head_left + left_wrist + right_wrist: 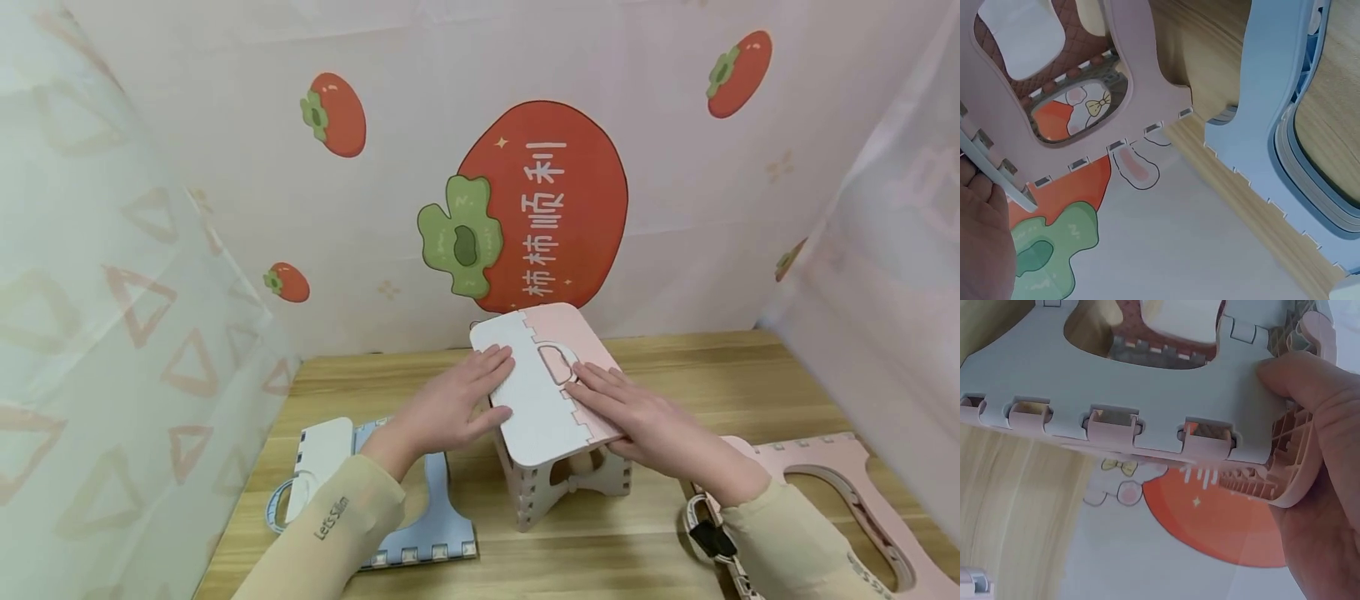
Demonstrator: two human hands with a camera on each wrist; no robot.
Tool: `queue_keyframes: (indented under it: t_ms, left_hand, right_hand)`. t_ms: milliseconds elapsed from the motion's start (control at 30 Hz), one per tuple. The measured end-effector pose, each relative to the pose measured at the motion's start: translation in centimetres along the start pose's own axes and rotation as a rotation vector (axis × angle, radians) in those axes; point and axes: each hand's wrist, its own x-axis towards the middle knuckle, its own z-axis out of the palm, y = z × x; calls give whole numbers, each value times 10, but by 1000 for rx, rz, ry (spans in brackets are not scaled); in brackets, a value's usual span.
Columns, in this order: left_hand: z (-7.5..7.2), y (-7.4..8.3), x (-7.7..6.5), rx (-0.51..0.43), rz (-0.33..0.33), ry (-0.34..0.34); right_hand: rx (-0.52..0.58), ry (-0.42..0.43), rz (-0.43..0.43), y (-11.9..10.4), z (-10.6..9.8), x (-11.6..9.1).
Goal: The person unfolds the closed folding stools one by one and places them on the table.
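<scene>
A folding step stool (536,408) with a half white, half pink top stands unfolded mid-table, its top tilted in the head view. My left hand (453,400) rests on the white half with straight fingers, its thumb lying near the edge. My right hand (645,417) holds the pink half at its side. Its fingers lie flat over the top near the handle opening (557,364), while the thumb (1297,378) tucks under the ribbed rim. Pale legs with hinge tabs (1113,425) spread below the top.
On the left, a blue and white folding stool (442,525) lies on the wooden table (547,558), partly behind my left sleeve. A pink one (817,454) lies at the right under my right forearm. A persimmon-printed cloth (390,208) hangs behind the table, with cloth on both sides.
</scene>
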Motion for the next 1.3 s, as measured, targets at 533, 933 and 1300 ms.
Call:
queue_keyframes:
  t_ms: [533,933,1300]
  left_hand:
    - [10,25,0,291,99,253]
    - [26,47,5,395,15,450]
    - [27,59,11,489,3,491]
  right_hand:
    - [-60,69,-32,31,-8,-7]
    - [-105,-187,92,14,-19,1]
    - [-124,-277,169,-8,-20,6]
